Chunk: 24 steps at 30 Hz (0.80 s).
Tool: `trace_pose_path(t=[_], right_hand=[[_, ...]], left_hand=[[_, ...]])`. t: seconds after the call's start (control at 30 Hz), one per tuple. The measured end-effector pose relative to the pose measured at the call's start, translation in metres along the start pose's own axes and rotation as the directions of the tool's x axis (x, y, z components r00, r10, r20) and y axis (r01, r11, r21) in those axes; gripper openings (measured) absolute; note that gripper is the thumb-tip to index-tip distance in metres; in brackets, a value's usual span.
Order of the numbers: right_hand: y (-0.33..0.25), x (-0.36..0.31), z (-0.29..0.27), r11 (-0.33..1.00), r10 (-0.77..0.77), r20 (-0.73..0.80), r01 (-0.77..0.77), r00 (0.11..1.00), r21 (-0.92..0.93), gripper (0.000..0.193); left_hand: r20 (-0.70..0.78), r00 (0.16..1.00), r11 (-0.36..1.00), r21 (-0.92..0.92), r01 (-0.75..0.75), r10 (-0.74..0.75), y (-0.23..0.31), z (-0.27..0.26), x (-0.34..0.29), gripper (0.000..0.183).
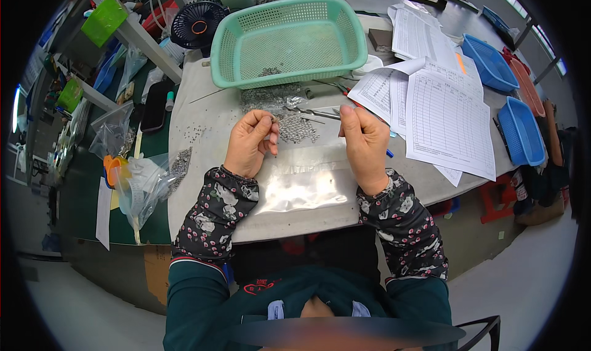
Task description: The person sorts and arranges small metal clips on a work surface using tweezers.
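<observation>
Dark green clothing [397,295] fills the foreground, nearest my camera. Beyond it, on a pale table [200,114], I see a mint basket [289,38]. My left hand [245,145] pinches a tiny piece [274,119]; my right hand's [366,151] fingers are together, on what I cannot tell. Loose grey parts [298,131] between suggest plenty remains; I can't distinguish finished ones.

Even light, glare on plastic sheet [303,190], curved edges, black corners

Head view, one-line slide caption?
Left hand and right hand flank small grey metal parts before a green basket.
</observation>
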State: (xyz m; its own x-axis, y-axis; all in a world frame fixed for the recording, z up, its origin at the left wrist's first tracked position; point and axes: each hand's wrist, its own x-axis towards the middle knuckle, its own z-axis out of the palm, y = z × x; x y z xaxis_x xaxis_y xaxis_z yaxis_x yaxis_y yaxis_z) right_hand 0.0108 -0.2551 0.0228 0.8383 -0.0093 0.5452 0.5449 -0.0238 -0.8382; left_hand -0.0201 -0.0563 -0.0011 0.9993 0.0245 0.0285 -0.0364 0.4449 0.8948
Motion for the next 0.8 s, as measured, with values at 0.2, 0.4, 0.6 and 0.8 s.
trace_pose_path(t=[0.2,0.4,0.6,0.8], right_hand=[[0.01,0.002,-0.016,1.0,0.016,-0.085,-0.016,0.996,0.002,0.039],[0.02,0.003,-0.029,0.999,0.018,-0.116,-0.014,0.993,0.033,0.038],[0.029,0.002,-0.041,1.0,-0.002,-0.137,0.005,0.991,0.019,0.038],[0.025,-0.003,-0.044,1.0,0.001,-0.129,0.004,0.992,0.031,0.037]], left_hand=[[-0.103,0.991,0.964,0.258,-0.061,0.091,0.01,0.01,0.021,0.013],[0.036,0.856,0.356,0.899,-0.253,0.515,0.033,0.012,0.092,0.018],[0.154,0.79,0.155,0.941,-0.3,0.594,0.004,0.041,0.079,0.01],[0.159,0.986,0.247,0.955,-0.167,0.055,-0.042,0.06,0.016,0.011]])
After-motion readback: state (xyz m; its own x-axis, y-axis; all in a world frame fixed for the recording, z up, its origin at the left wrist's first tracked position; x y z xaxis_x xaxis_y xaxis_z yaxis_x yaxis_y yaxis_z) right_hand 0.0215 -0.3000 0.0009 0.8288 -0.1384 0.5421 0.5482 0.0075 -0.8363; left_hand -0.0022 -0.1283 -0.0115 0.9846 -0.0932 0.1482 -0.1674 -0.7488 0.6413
